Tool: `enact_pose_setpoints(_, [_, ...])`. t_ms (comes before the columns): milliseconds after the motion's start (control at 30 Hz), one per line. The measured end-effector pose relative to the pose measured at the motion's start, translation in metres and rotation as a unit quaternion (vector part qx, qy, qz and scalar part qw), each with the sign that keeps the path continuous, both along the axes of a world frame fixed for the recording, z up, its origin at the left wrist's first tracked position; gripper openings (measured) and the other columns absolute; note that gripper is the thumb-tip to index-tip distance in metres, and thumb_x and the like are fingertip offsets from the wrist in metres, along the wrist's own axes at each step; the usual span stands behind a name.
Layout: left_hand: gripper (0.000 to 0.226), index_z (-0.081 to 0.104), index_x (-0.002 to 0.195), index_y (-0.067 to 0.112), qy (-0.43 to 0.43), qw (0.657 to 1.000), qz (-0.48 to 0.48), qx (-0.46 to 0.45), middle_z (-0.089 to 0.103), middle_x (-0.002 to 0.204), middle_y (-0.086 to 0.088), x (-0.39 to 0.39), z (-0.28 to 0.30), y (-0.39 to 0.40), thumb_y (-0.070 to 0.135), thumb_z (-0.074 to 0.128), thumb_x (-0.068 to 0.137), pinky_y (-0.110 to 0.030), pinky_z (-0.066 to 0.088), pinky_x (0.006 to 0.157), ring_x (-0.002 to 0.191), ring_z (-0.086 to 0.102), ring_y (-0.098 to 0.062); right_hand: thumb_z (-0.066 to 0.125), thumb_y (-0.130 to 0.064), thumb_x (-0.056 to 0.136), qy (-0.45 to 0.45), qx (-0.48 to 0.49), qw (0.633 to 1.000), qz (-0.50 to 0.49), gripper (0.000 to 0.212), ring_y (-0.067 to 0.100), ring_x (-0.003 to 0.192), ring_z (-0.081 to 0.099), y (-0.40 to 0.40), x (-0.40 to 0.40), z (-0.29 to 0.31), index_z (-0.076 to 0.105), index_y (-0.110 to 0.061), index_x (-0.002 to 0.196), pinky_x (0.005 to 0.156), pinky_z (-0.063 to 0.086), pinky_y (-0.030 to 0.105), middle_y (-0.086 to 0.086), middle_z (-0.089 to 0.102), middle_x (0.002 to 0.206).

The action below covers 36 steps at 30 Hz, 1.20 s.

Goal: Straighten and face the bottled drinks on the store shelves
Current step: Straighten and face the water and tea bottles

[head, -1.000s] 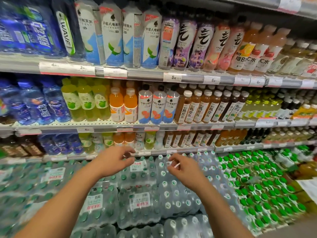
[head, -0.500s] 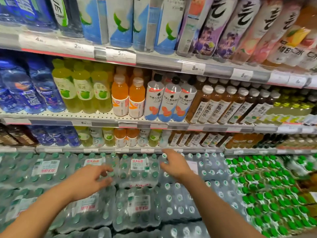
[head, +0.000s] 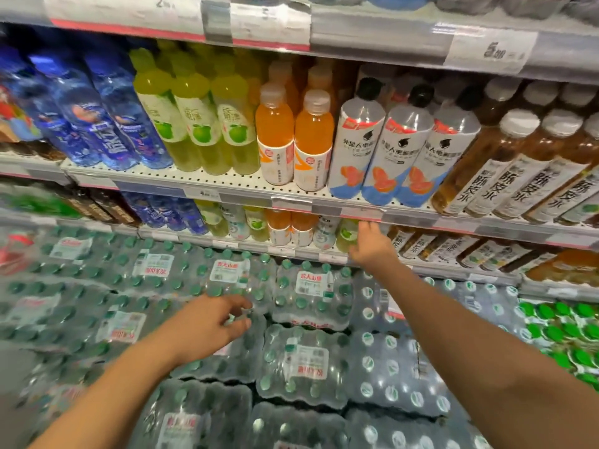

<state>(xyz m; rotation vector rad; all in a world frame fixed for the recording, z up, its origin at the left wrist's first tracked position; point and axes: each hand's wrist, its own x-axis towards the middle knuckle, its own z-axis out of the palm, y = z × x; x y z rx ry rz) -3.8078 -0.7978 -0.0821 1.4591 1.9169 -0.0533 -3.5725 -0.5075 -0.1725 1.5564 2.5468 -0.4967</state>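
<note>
Store shelving seen from close in. The right hand (head: 369,246), which a moment ago hovered over the shrink-wrapped water packs (head: 301,290) at centre frame, has now reached up to the lower shelf (head: 291,251); its fingers are extended and reach in beside a pale green bottle (head: 346,236) just right of centre, though whether they actually grip it cannot be told. The left hand (head: 210,322) has dropped to lower centre, fingers loosely curled over the packs and holding nothing. The view has also closed in on the shelves. This suggests that facing of the lower row is about to begin. On the middle shelf (head: 227,178), the blue bottles (head: 107,124), green bottles (head: 197,121), orange bottles (head: 295,140), white-sleeved bottles (head: 405,150) and brown tea bottles (head: 518,170) stand at the front edge with labels outward. Price tags (head: 489,53) line each shelf rail; green-capped packs (head: 564,322) fill the lower right.
</note>
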Motion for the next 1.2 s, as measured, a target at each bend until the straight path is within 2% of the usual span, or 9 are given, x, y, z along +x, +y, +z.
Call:
enact_pose_setpoints(133, [0.048, 0.05, 0.142, 0.039, -0.014, 1.0, 0.011, -0.004, 0.065, 0.132, 0.013, -0.007, -0.011, 0.008, 0.057, 0.05, 0.098, -0.034, 0.048, 0.103, 0.118, 0.06, -0.011, 0.054, -0.031, 0.1, -0.017, 0.011, 1.0, -0.011, 0.035, 0.041, 0.11, 0.061, 0.016, -0.016, 0.002, 0.059, -0.001, 0.118, 0.084, 0.048, 0.042, 0.023, 0.063, 0.118])
enact_pose_setpoints(267, [0.045, 0.053, 0.141, 0.034, -0.025, 1.0, 0.003, 0.007, 0.065, 0.131, 0.011, -0.019, -0.014, 0.024, 0.05, 0.054, 0.099, -0.03, 0.049, 0.098, 0.114, 0.063, -0.011, 0.05, -0.028, 0.101, 0.026, 0.024, 0.999, -0.034, 0.029, 0.037, 0.101, 0.062, 0.022, -0.027, -0.007, 0.064, -0.003, 0.108, 0.081, 0.045, 0.037, 0.021, 0.065, 0.104])
enact_pose_setpoints(367, [0.043, 0.055, 0.138, 0.032, -0.026, 1.0, -0.013, 0.011, 0.067, 0.127, 0.009, -0.034, -0.017, 0.036, 0.05, 0.054, 0.099, -0.033, 0.05, 0.098, 0.114, 0.064, -0.014, 0.044, -0.032, 0.099, 0.083, 0.035, 0.994, -0.065, 0.031, 0.032, 0.085, 0.059, 0.02, -0.029, -0.017, 0.062, -0.008, 0.091, 0.073, 0.04, 0.037, 0.015, 0.054, 0.082])
enact_pose_setpoints(467, [0.039, 0.058, 0.134, 0.033, -0.029, 0.999, -0.029, 0.012, 0.069, 0.125, 0.006, -0.046, -0.019, 0.041, 0.049, 0.054, 0.098, -0.033, 0.052, 0.096, 0.11, 0.065, -0.014, 0.047, -0.027, 0.096, 0.145, 0.153, 0.975, -0.073, 0.04, 0.035, 0.058, 0.059, 0.016, -0.026, -0.035, 0.06, -0.001, 0.068, 0.057, 0.047, 0.038, 0.014, 0.052, 0.058])
enact_pose_setpoints(567, [0.034, 0.059, 0.131, 0.034, -0.031, 0.999, -0.03, 0.011, 0.069, 0.124, 0.007, -0.054, -0.022, 0.044, 0.045, 0.056, 0.099, -0.031, 0.051, 0.094, 0.108, 0.065, -0.013, 0.044, -0.022, 0.09, 0.133, 0.137, 0.979, -0.074, 0.045, 0.035, 0.041, 0.054, 0.015, -0.024, -0.042, 0.055, 0.002, 0.053, 0.044, 0.047, 0.037, 0.021, 0.051, 0.049])
enact_pose_setpoints(767, [0.035, 0.059, 0.133, 0.031, -0.032, 0.999, -0.042, 0.008, 0.069, 0.125, 0.007, -0.06, -0.026, 0.047, 0.043, 0.056, 0.1, -0.029, 0.05, 0.096, 0.107, 0.066, -0.014, 0.058, -0.023, 0.101, 0.159, 0.105, 0.968, -0.164, 0.032, 0.045, 0.087, 0.061, 0.005, -0.025, -0.038, 0.064, 0.008, 0.097, 0.071, 0.046, 0.045, 0.03, 0.064, 0.094])
enact_pose_setpoints(900, [0.032, 0.061, 0.13, 0.028, -0.038, 0.999, -0.021, 0.005, 0.069, 0.121, 0.006, -0.067, -0.032, 0.047, 0.04, 0.057, 0.1, -0.027, 0.049, 0.09, 0.102, 0.065, -0.014, 0.062, -0.022, 0.1, 0.141, 0.095, 0.975, -0.142, 0.028, 0.045, 0.095, 0.062, -0.014, -0.028, -0.035, 0.056, -0.002, 0.118, 0.069, 0.046, 0.043, 0.022, 0.062, 0.112])
enact_pose_setpoints(1033, [0.036, 0.059, 0.133, 0.026, -0.017, 1.0, 0.016, 0.018, 0.066, 0.131, -0.001, -0.081, -0.041, 0.051, 0.037, 0.058, 0.099, -0.031, 0.05, 0.093, 0.107, 0.066, -0.022, 0.067, -0.014, 0.093, 0.141, 0.082, 0.98, -0.114, 0.025, 0.043, 0.076, 0.064, -0.026, -0.029, -0.027, 0.051, -0.013, 0.113, 0.058, 0.044, 0.039, 0.018, 0.068, 0.092])
enact_pose_setpoints(1200, [0.057, 0.042, 0.152, 0.02, 0.022, 0.998, 0.029, 0.058, 0.041, 0.158, -0.007, -0.094, -0.054, 0.07, 0.032, 0.059, 0.099, -0.032, 0.036, 0.11, 0.14, 0.044, -0.027, 0.06, -0.01, 0.096, 0.195, 0.062, 0.968, -0.145, 0.023, 0.037, 0.068, 0.057, -0.055, -0.01, -0.02, 0.045, -0.017, 0.112, 0.055, 0.04, 0.038, 0.009, 0.058, 0.079])
